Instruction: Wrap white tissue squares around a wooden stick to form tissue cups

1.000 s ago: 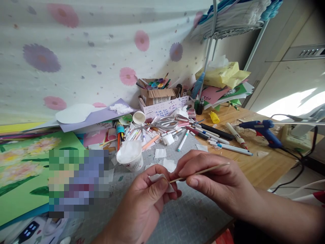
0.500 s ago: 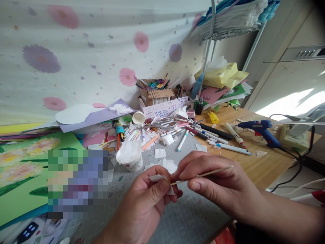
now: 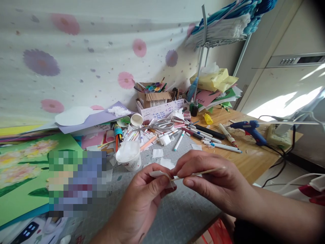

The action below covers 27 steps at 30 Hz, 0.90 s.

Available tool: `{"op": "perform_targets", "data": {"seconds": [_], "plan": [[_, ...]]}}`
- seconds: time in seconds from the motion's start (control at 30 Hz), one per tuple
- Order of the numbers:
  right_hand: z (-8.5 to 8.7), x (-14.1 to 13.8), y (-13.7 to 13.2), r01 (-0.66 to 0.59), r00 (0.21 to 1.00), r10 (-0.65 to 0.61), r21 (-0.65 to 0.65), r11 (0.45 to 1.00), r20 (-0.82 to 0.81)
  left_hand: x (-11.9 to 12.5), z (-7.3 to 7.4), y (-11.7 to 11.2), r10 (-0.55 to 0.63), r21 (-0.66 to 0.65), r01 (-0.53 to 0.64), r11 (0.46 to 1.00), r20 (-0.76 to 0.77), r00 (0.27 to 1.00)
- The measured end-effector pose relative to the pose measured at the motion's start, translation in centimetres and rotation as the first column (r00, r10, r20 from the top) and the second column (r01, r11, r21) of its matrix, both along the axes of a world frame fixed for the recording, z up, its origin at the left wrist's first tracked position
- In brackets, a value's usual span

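Between the thumb and fingers of my left hand (image 3: 146,195) is a small piece of white paper (image 3: 155,174), slightly curled. My right hand (image 3: 210,181) pinches a thin wooden stick (image 3: 212,171), whose left tip meets the paper beside my left thumb. Both hands are closed and almost touch each other above the grey mat (image 3: 188,213). Behind them stands a paper cup (image 3: 133,159) filled with something white and soft. A few white paper squares (image 3: 157,153) lie on the mat just past my fingers.
Markers (image 3: 179,140) and scissors (image 3: 164,125) crowd the back of the table. A blue glue gun (image 3: 250,128) with a cable lies at the right, near a power strip (image 3: 279,137). A green flower picture (image 3: 27,166) is at the left. Behind stands a cardboard box (image 3: 154,99).
The stick and my right hand have shifted slightly, and the paper's lower edge now bends outward around the stick's tip. The whole view has turned a little to the right.
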State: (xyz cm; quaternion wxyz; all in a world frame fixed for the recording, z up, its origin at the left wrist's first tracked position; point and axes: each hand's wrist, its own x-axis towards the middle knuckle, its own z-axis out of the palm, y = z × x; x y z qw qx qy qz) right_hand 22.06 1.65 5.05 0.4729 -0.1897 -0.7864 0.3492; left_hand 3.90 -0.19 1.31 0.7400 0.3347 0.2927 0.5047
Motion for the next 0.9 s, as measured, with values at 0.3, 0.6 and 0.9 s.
{"op": "perform_targets", "data": {"seconds": [0.3,0.6,0.9], "plan": [[-0.4,-0.9,-0.2,0.036,0.999,-0.034,0.079,0.996,-0.023,0.2,0.5,0.1,0.105,0.039,-0.104,0.994,-0.001,0.995],[-0.3,-0.9,-0.1,0.143,0.989,-0.144,0.028,0.989,0.03,-0.6,0.0,0.1,0.608,0.383,-0.491,0.783,-0.302,0.734],[-1.3,-0.7,0.0,0.177,0.984,-0.176,-0.078,0.981,0.029,-0.2,0.3,-0.5,0.476,0.556,-0.03,0.83,-0.68,0.557]]}}
